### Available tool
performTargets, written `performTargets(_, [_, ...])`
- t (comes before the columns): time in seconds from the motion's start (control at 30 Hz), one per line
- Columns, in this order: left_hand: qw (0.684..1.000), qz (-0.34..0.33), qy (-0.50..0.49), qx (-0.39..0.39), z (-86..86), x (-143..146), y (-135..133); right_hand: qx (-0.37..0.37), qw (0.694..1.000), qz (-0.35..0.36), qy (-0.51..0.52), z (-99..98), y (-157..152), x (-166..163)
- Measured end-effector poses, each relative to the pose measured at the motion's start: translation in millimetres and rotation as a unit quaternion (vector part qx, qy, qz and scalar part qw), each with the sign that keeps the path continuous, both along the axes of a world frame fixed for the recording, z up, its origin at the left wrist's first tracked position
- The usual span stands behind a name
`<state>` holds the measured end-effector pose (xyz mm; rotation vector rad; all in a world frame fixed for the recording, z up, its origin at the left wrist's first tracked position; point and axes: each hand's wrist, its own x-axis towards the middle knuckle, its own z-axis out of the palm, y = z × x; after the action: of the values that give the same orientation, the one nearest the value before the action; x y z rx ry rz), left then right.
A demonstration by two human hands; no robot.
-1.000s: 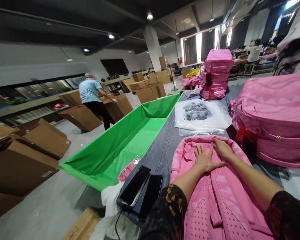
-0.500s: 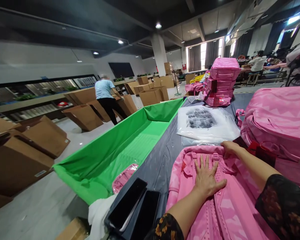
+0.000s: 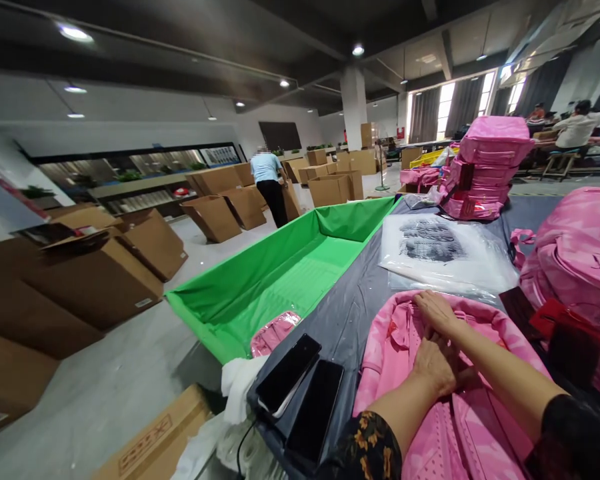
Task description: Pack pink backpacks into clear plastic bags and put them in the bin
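Observation:
A pink backpack lies back side up on the grey table cover right in front of me. My left hand rests on its upper back panel with fingers curled against the fabric. My right hand lies just beyond it near the top of the pack, fingers bent down onto the fabric. Whether either hand grips a strap is hidden.
Two black phones lie at the table's near left edge. A green cloth bin runs along the left side. Clear plastic bags lie ahead, pink backpacks are stacked beyond and another pink pack sits right. Cardboard boxes and a person are left.
My left hand went from flat and spread to curled, and my right hand drew in beside it at the pack's top. The view swung to the left.

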<state>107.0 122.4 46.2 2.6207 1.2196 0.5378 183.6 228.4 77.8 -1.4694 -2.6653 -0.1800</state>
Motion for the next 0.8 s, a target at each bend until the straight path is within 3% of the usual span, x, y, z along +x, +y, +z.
performTargets(0.13, [0.999, 0.02, -0.022, 0.014, -3.5, 0.7, 3.8, -0.006, 1.0, -0.02, -0.003, 2.9, 8.8, 1.3])
performTargets(0.37, [1.0, -0.002, 0.023, -0.002, -0.8, 5.3, 6.2, -0.023, 0.996, -0.072, 0.039, -15.9, -25.5, 10.9])
performTargets(0.5, [1.0, -0.013, 0.018, 0.019, -1.0, 3.3, 5.8, -0.056, 0.986, -0.146, 0.052, -21.5, -7.0, 2.1])
performTargets(0.6, [0.999, 0.001, 0.037, 0.011, 1.5, 0.6, 6.1, -0.084, 0.984, -0.153, 0.047, -9.4, 11.4, -3.7])
performTargets(0.8, [0.997, -0.016, 0.036, -0.064, 4.3, -1.5, 17.0, -0.063, 0.997, -0.046, 0.016, 29.5, 14.0, -19.7])
